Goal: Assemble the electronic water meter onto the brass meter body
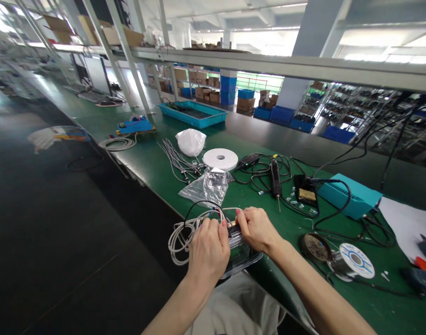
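Note:
At the bench's front edge, a clear plastic housing with dark parts inside lies under both of my hands. My left hand is closed on its left side, thumb pressed near the top by some thin wires. My right hand grips the far right part of the same housing, fingers curled and thumb beside the wires. A coiled light grey cable hangs to the left of the housing, partly behind my left hand. My fingers hide the exact spot where they press.
Beyond my hands lie a clear plastic bag, a white tape roll and grey cables. To the right are an electric screwdriver, a teal soldering station, a solder spool and a round tin. A blue tray stands farther back.

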Tool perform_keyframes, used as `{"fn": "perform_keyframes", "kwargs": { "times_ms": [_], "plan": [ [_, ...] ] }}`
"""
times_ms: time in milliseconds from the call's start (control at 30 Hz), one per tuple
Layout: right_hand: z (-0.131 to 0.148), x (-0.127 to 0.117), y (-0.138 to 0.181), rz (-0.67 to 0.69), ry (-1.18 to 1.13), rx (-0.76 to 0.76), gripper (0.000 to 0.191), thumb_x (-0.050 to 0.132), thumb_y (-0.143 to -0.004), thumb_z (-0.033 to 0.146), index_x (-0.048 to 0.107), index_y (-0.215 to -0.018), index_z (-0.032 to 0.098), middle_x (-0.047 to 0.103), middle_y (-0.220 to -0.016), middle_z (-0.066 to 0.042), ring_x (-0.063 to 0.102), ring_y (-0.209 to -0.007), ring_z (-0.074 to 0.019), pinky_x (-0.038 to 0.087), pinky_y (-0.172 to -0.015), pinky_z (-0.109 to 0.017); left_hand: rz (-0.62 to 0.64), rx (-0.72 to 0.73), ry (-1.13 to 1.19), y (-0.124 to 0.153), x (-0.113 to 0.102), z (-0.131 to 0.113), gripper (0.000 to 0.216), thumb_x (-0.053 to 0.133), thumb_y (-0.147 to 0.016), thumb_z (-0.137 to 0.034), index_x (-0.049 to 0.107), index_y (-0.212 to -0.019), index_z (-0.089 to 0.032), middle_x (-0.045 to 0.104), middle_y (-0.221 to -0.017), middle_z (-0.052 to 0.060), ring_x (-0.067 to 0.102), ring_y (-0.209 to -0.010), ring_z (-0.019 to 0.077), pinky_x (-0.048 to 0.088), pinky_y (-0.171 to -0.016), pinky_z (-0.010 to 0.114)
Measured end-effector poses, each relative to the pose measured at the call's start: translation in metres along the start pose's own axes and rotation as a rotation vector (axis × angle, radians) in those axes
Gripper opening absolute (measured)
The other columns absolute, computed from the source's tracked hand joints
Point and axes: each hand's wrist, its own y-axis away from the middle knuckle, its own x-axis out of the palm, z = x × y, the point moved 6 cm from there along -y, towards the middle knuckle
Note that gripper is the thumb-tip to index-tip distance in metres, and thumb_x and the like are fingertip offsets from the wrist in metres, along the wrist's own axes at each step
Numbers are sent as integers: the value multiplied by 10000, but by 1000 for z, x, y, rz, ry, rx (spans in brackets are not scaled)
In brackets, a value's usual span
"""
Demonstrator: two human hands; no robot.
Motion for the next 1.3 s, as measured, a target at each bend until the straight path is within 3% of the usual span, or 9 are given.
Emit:
{"fn": "perform_keyframes", "kwargs": {
  "times_ms": [533,733,933,1300],
  "plan": [
    [-4,5,-4,54,53,65,485,311,-953,270,630,-595,194,691,-679,-57,625,-664,-158,390,-669,-272,13,-5,31,-8,3,4,324,275,-919,-152,484,-676,-207,567,-705,67,561,-670,207,403,-608,327],
    [7,9,-5,13,140,179,392,389,-906,263,664,-636,192,707,-720,-114,660,-645,-233,370,-532,-303,-13,-28,6,-4,-1,0,332,268,-916,-134,516,-705,-197,595,-735,82,581,-681,220,417,-613,346],
    [16,16,-14,26,129,231,539,291,-943,334,685,-597,211,690,-600,-135,647,-526,-252,336,-455,-312,-33,-34,-2,-2,-3,1,315,285,-902,-122,532,-721,-197,597,-720,82,592,-673,220,407,-576,350],
    [16,11,-18,153,106,396,580,251,-934,389,729,-713,147,718,-796,-193,685,-722,-302,426,-616,-355,107,-59,30,-7,4,3,280,305,-921,-148,535,-767,-187,594,-800,82,588,-774,233,405,-663,345]
  ]
}}
